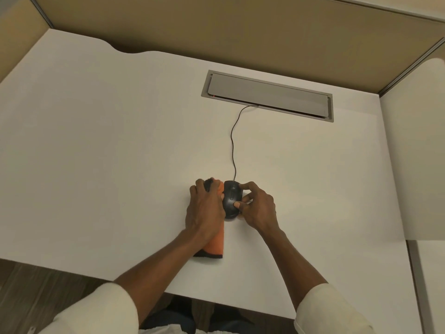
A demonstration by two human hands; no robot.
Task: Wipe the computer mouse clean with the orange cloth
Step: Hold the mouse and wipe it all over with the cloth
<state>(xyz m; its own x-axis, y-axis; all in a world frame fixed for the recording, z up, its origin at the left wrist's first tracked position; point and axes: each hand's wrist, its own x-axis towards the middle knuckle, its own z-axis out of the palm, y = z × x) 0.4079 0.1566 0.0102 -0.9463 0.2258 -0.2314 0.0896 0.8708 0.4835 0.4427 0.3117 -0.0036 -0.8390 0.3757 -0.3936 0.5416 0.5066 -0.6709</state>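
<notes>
A black wired computer mouse [230,197] lies on the white desk [108,153], near its front middle. My right hand [257,207] grips the mouse from the right, thumb on its top and fingers around its front and side. An orange cloth [216,247] with a dark edge lies folded lengthwise just left of the mouse, touching it. My left hand [203,208] is closed over the cloth's upper part, pressing it against the mouse's left side. The cloth's lower end sticks out below my wrist.
The mouse cable [233,141] runs back to a grey cable hatch [268,96] set in the desk. Beige partition walls [216,27] close the back and right. The desk's front edge is close to my body.
</notes>
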